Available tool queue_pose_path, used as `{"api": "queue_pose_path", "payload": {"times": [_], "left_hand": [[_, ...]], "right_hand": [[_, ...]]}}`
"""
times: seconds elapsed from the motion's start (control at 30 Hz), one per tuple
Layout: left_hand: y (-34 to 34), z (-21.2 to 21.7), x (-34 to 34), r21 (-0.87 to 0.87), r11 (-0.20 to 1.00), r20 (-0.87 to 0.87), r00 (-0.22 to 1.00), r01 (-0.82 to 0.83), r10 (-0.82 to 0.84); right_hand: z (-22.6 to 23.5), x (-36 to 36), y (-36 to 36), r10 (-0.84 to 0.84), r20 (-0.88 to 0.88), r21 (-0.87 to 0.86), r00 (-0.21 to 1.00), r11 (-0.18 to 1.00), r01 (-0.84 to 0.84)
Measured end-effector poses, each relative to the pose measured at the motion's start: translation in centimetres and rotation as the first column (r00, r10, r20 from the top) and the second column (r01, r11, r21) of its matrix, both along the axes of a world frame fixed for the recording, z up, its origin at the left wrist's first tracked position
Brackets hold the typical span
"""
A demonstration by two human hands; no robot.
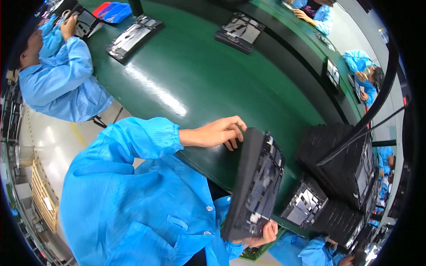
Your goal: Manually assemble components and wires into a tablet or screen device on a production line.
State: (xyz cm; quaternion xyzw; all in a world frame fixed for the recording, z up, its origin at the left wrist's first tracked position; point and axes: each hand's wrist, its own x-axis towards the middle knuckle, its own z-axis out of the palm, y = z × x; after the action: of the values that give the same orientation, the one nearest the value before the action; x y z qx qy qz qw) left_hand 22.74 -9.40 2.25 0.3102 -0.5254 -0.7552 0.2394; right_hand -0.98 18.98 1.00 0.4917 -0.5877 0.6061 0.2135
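Both hands clamp one black tray [255, 184] upright on edge: left hand [217, 133] on its top corner, right hand [262, 232] under its bottom, above the green table [186, 84]. Risk, as I judge it: edge-only grip slips, and tray drops or spills its parts. Counts: two trays flat across table, two stacks [341, 177] just right of the held tray.

Green tabletop [186, 75] beyond hands; black tray stacks [341, 164] right of them; two flat assemblies [133, 37] far ahead; blue-coated co-worker [57, 75] upper left.
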Motion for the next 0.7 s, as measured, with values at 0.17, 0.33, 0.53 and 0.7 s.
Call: {"api": "queue_pose_path", "payload": {"times": [0.17,0.33,0.53,0.7], "left_hand": [[-0.9,0.2,1.0,0.163,0.954,-0.146,0.950,-0.250,0.274],[-4.8,-0.2,1.0,-0.649,0.721,0.226,0.842,-0.245,0.490],[-6.2,-0.4,0.7,-0.675,0.717,0.277,0.842,-0.172,0.463],[-4.1,-1.9,-1.1,-0.630,0.710,0.058,0.892,-0.315,0.448]], "right_hand": [[0.7,1.7,-6.0,0.333,-0.174,0.344,0.927,0.902,-0.260],[4.6,2.5,-10.1,0.574,-0.057,0.707,0.817,0.601,-0.373],[7.9,0.7,-15.1,0.633,0.047,0.684,0.773,0.544,-0.487],[0.9,-0.6,-24.6,0.227,0.693,0.397,0.684,0.673,-0.625]]}}
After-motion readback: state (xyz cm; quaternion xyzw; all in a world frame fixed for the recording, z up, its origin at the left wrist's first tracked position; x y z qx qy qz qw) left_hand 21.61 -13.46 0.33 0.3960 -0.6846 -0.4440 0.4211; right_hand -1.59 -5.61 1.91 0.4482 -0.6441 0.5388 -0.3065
